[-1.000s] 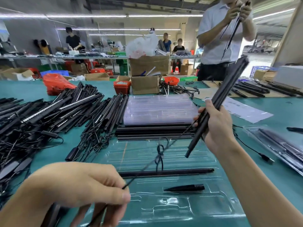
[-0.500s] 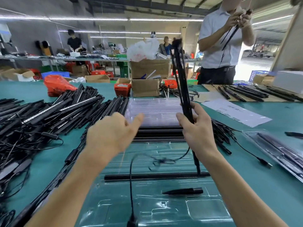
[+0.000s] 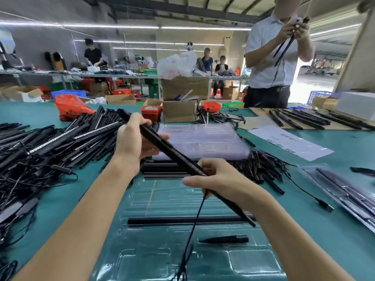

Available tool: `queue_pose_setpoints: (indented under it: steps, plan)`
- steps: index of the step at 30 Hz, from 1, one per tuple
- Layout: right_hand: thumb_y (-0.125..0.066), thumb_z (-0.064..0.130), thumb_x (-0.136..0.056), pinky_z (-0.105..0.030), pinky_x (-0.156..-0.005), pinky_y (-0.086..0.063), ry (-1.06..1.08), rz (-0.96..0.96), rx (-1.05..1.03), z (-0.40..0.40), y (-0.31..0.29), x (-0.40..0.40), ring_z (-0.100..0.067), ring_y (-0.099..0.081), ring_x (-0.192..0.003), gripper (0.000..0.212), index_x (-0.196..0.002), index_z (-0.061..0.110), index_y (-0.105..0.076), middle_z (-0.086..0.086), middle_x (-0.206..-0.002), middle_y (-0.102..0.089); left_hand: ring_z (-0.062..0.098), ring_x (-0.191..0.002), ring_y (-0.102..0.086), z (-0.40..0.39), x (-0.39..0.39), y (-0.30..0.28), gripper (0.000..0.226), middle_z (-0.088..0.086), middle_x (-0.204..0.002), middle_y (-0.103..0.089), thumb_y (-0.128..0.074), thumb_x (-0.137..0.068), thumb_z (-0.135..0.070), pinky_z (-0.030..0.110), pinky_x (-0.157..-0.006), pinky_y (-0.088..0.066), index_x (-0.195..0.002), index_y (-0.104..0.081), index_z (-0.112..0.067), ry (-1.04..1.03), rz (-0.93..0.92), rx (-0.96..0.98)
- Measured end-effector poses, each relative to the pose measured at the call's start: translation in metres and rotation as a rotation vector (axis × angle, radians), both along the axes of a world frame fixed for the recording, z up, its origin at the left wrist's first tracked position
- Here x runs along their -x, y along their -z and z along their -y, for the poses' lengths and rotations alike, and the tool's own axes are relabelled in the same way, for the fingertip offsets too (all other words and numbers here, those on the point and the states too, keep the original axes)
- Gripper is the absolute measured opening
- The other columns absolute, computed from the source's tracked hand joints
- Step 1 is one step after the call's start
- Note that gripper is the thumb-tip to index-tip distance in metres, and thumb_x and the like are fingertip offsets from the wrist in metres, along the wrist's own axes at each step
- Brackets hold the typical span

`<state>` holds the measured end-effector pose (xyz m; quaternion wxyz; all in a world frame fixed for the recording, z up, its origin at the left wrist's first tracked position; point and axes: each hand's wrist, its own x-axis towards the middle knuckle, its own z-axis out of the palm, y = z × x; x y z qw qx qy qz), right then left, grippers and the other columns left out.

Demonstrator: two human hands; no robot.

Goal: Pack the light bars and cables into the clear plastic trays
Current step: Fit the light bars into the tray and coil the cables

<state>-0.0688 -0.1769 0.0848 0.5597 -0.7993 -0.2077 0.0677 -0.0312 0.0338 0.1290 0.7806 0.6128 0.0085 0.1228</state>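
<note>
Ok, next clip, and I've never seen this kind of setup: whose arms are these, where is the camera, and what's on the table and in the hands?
There is no machine here. A person wears a wide-angle camera on the head, looking forward and down, so the two bare arms are the wearer's own. The left hand and right hand both grip one black light bar, held slanting above the green table. A thin black cable hangs down from the bar near the right hand. Under the hands lies a clear plastic tray that already holds one light bar and a short black piece. To the left is a pile of loose bars and cables; behind the hands, a stack of empty trays.
</note>
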Motion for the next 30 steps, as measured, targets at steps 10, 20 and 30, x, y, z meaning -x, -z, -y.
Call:
queue_pose_setpoints:
  steps: [10,20,30]
  plan:
    - [-0.064,0.06,-0.085,-0.036,-0.073,-0.055,-0.646,-0.646,-0.167,0.018,0.024,0.016,-0.014,-0.05,-0.055,0.055,-0.108,0.011,-0.055,0.002,-0.059,-0.044,0.02,-0.039,-0.05,-0.026,-0.007,0.018,0.026,-0.001,-0.062,-0.055,-0.038,-0.096,-0.03,0.018,-0.043,-0.041,-0.078,-0.044,-0.013,-0.113,0.056,0.419]
    - [-0.058,0.003,-0.093,-0.048,-0.081,-0.052,-0.674,-0.388,-0.389,0.054,-0.039,0.024,-0.026,-0.064,-0.083,0.031,-0.123,0.007,-0.053,-0.017,-0.099,-0.057,0.022,-0.045,-0.063,-0.038,-0.007,0.049,0.034,0.011,-0.063,-0.071,-0.039,-0.095,-0.044,0.022,-0.041,-0.049,-0.079,-0.052,-0.016,-0.269,-0.073,0.232]
    - [-0.057,0.008,-0.099,-0.059,-0.065,-0.053,-0.556,-0.456,-0.089,0.061,-0.046,0.027,-0.033,-0.069,-0.079,0.062,-0.139,0.053,-0.041,-0.025,-0.112,-0.062,0.032,-0.074,-0.073,-0.018,0.017,0.094,0.038,0.021,-0.087,-0.073,-0.036,-0.095,-0.031,0.041,-0.058,-0.061,-0.1,-0.059,-0.002,-0.034,-0.236,0.638]
